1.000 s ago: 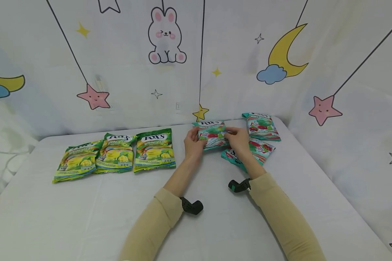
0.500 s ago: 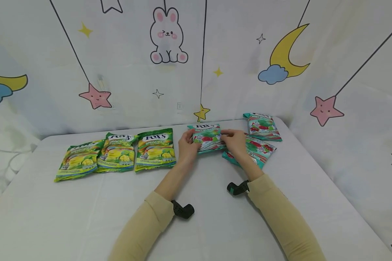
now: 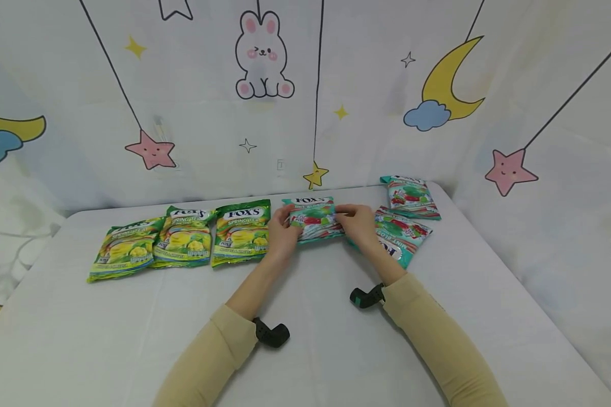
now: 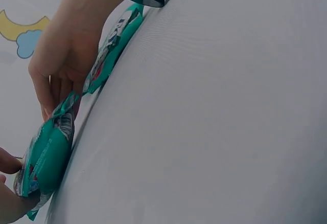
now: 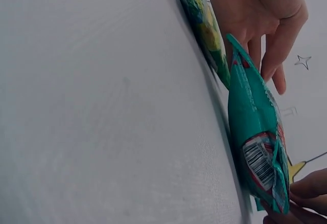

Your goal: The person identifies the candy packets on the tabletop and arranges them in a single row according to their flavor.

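A teal FOX'S candy bag is held between both hands near the back of the table. My left hand grips its left side, and my right hand pinches the right edge. From the left wrist, the bag shows side-on, close to the tabletop; whether it touches is unclear. The right wrist view shows the barcode on the bag's back. Just left of my left hand lies a green-yellow FOX'S Spring Tea bag. Another teal bag lies partly behind my right hand.
Two more Spring Tea bags, one in the middle and one farther left, lie overlapping at the left. A third teal bag sits at the back right corner. A white table meets a patterned cloth backdrop.
Both hands have moved left with the teal candy bag, bringing it closer to the Spring Tea bags. More of the teal bag beside my right hand has come into sight.
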`<state>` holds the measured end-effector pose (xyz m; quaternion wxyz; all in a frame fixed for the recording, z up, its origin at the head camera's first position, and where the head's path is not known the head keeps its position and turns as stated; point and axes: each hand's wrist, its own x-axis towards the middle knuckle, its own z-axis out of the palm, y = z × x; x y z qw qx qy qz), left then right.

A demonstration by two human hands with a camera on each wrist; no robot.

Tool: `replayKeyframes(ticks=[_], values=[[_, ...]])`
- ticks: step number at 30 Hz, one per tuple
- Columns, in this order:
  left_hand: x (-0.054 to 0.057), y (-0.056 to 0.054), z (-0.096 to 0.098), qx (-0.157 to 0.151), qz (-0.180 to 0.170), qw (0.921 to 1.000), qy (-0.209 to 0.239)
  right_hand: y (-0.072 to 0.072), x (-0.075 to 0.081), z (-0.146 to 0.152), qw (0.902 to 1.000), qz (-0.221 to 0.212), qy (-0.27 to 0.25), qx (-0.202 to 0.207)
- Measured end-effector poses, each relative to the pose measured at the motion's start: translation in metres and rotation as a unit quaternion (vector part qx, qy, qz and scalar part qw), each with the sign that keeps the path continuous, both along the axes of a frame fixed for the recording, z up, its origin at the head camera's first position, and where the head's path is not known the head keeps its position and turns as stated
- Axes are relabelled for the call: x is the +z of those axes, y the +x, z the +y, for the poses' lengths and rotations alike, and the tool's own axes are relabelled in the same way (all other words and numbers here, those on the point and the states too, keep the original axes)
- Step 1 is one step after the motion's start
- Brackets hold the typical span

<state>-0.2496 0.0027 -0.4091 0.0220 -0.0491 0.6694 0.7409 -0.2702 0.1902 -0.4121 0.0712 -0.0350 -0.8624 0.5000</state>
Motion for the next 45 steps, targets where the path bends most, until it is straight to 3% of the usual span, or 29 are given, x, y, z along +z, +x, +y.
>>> replayKeyframes(ticks=[8,17,26,34,39,45], values=[[-0.003,0.001,-0.008,0.002,0.012,0.9995,-0.028,0.003,-0.002,-0.008,1.0,0.003,0.002,0.003],[-0.003,0.006,-0.016,0.014,0.008,0.9997,-0.021,0.004,-0.005,-0.013,0.9997,0.019,-0.001,0.014],[-0.009,0.01,-0.016,0.054,0.043,0.9972,-0.03,0.006,-0.01,-0.016,0.9986,0.036,-0.025,0.031],[-0.019,0.01,-0.013,0.084,0.072,0.9939,0.001,0.008,-0.014,-0.017,0.9969,0.039,-0.051,0.044],[-0.022,0.01,-0.014,0.095,0.071,0.9925,0.03,0.007,-0.017,-0.017,0.9968,0.031,-0.052,0.052],[-0.025,0.009,-0.015,0.105,0.066,0.9918,0.03,0.007,-0.022,-0.018,0.9954,0.038,-0.052,0.072]])
